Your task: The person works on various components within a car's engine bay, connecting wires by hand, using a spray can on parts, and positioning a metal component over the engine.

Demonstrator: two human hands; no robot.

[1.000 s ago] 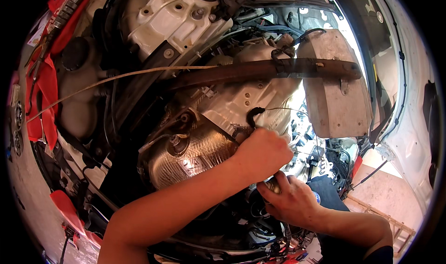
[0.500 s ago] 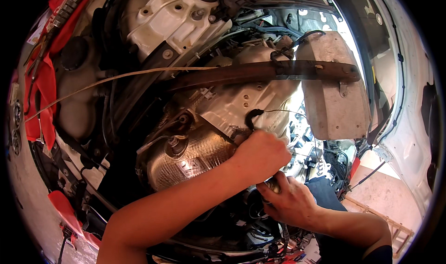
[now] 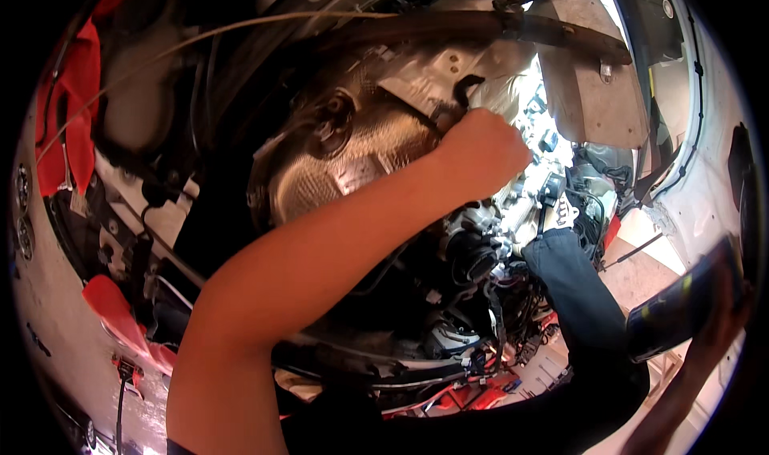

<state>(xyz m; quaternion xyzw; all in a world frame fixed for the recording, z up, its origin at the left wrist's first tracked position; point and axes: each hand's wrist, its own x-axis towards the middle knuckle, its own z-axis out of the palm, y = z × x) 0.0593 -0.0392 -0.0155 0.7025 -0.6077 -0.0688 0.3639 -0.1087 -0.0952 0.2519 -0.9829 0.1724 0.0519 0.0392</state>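
Observation:
My left hand (image 3: 485, 155) is closed in a fist at the edge of a car engine's metal heat shield (image 3: 420, 86). Whatever its fingers hold is hidden behind the back of the hand. A short black hose end (image 3: 466, 89) sticks up just beyond it. At the far right, blurred by motion, my right hand (image 3: 727, 303) grips a dark blue can (image 3: 681, 304) with yellow marks, tilted on its side. Left of my left hand bulges a gold, dimpled heat shield (image 3: 312, 183).
Another person's dark sleeve (image 3: 573, 287) reaches into the brightly lit engine parts (image 3: 513, 215). A rusty bar (image 3: 448, 26) crosses above, near a flat metal plate (image 3: 601, 70). Red cloths (image 3: 76, 110) hang at the left. Black connectors and wiring (image 3: 505, 319) lie below.
My right hand has left the spot beside my left hand and is at the far right, holding the can. The view has shifted, so the engine sits higher. My left hand stays closed.

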